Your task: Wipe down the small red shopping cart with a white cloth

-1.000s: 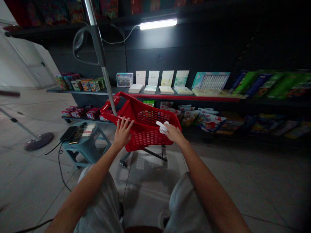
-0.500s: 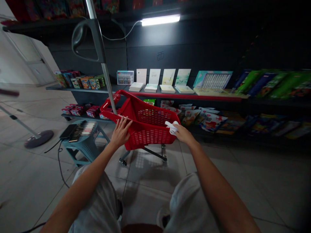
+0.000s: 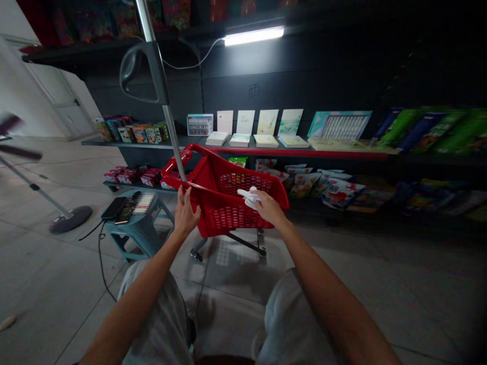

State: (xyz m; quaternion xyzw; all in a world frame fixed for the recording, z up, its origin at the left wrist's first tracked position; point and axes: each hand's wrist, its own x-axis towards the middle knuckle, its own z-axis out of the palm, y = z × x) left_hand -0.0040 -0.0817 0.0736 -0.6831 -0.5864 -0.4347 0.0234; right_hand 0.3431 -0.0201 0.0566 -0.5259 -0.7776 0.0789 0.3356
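A small red shopping cart (image 3: 224,215) stands in front of me, its handle end to the left. My left hand (image 3: 186,215) is at the near rim on the handle side, fingers apart and pointing up along the red plastic. In my right hand (image 3: 268,208) a crumpled white cloth (image 3: 249,196) is gripped against the near rim, around the middle of the basket side. Part of the cloth is hidden under my fingers. A metal pole with a grey loop handle (image 3: 164,76) rises by the cart's handle end.
Behind the cart a dark shelf (image 3: 346,154) bears notepads, boxed sets and snack bags (image 3: 338,190). At left stands a blue-grey stool (image 3: 133,230) with a phone and cables, beside a round-based fan stand (image 3: 70,220). A lamp tube (image 3: 254,35) glows above.
My right hand has slid left along the near rim with the white cloth, from the cart's right corner toward its middle. My left hand has stayed near the handle end, its fingers raised more.
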